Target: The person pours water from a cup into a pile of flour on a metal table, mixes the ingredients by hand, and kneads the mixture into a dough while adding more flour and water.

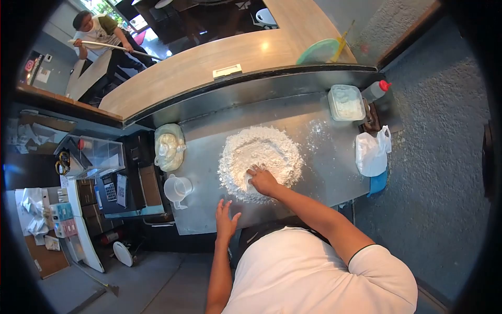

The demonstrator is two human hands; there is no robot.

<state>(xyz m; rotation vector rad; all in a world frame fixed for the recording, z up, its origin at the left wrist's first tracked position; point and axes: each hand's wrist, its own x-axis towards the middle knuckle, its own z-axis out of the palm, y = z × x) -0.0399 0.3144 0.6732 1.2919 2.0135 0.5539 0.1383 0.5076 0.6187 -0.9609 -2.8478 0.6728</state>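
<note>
A wide round heap of white flour (266,149) lies on the metal worktop (209,209), with a raised rim and a hollow in its middle. The fingers of my right hand (262,179) rest spread in the near part of the heap, their tips dusted white; nothing is held in them. My left hand (226,219) is over the worktop's front edge, left of the heap and apart from it, with its fingers apart and nothing in it. A clear measuring jug (178,188) stands to the left of the heap.
A bag of dough-like stuff (170,148) lies at the back left. To the right are a white-filled tub (347,103), a red-capped bottle (376,90) and a white plastic bag (371,154). Beyond the counter (193,63) a person (104,34) holds a long pole.
</note>
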